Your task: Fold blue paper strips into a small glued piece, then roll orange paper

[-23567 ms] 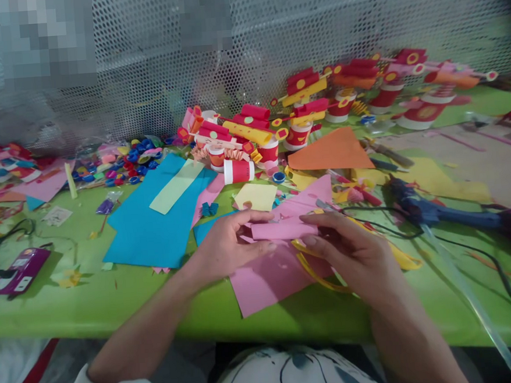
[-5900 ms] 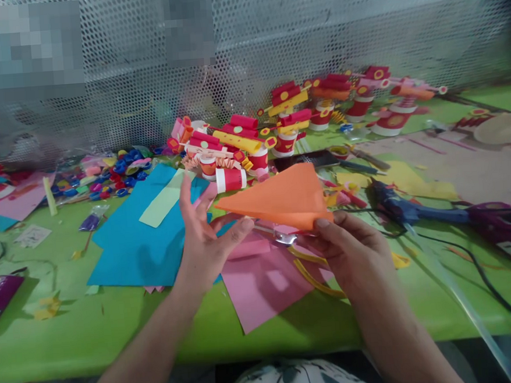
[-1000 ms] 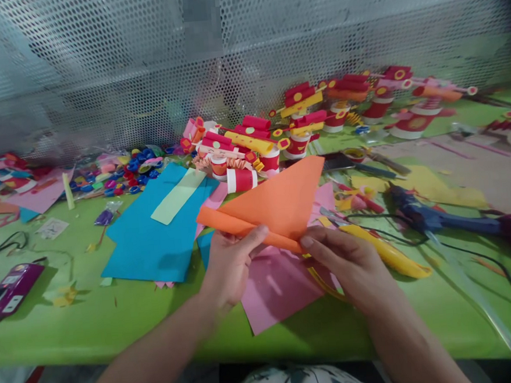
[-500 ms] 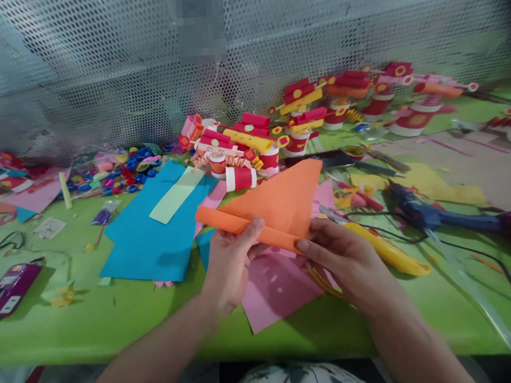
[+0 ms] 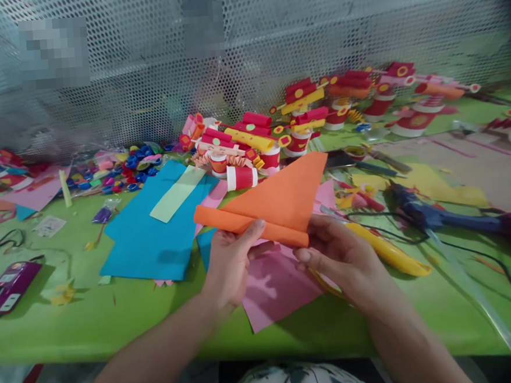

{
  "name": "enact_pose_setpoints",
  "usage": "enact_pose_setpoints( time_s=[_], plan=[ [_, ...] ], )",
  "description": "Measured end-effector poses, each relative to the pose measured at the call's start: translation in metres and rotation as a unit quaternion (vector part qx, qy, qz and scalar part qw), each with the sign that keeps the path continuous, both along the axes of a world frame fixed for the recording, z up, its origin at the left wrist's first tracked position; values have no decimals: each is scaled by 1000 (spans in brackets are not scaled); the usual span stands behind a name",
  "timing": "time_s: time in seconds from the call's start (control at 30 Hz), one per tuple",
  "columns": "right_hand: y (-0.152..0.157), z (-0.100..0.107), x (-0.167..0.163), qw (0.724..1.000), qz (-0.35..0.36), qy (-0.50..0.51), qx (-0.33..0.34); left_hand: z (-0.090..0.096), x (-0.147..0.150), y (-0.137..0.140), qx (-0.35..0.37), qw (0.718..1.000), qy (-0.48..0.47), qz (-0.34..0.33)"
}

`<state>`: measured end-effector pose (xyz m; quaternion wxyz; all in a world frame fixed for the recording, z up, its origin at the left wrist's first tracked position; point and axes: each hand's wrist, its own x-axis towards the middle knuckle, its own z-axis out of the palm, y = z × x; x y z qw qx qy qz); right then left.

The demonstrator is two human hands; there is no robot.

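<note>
An orange sheet of paper (image 5: 284,192), its near edge rolled into a tube, is held above the table in front of me. My left hand (image 5: 234,263) grips the rolled part near its middle, thumb on top and fingers underneath. My right hand (image 5: 343,258) is curled at the right end of the roll; its thumb sits just below that end and its other fingers are partly hidden behind the paper. Beneath the hands lies a pink sheet (image 5: 272,298). Blue sheets (image 5: 149,240) lie to the left, with a pale green strip (image 5: 177,194) on them.
Red paper cup (image 5: 241,178) lies on its side behind the orange paper, before several decorated cup models (image 5: 298,139). A yellow tool handle (image 5: 393,255) and a dark blue glue gun (image 5: 436,217) with cords lie right. Far left is a purple device (image 5: 14,284).
My right thumb has slipped down off the front of the roll to just below its right end. The orange paper has tilted up slightly at the right; my left hand keeps its grip.
</note>
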<state>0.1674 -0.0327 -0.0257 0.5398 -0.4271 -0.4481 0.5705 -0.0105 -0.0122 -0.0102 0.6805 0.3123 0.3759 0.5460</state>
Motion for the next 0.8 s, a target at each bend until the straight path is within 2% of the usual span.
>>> enact_pose_setpoints(
  time_s=[0.3, 0.43, 0.63, 0.73, 0.8],
  plan=[
    [-2, 1, 1, 994, -8, -110, -8, 1, 2, -2, -24, 1000, 7, 14],
    [-3, 1, 1, 994, 1, -110, 5, -2, 2, -3, -33, 999, 4, 16],
    [-4, -3, -2, 995, -3, -85, 59, -3, 3, -3, -51, 998, 7, 23],
    [-4, -5, -2, 993, -18, -107, 47, 0, 3, -3, -58, 998, -10, 16],
    [-4, -5, -2, 993, -26, -107, 36, 2, 1, -2, -50, 998, -24, -12]
  ],
)
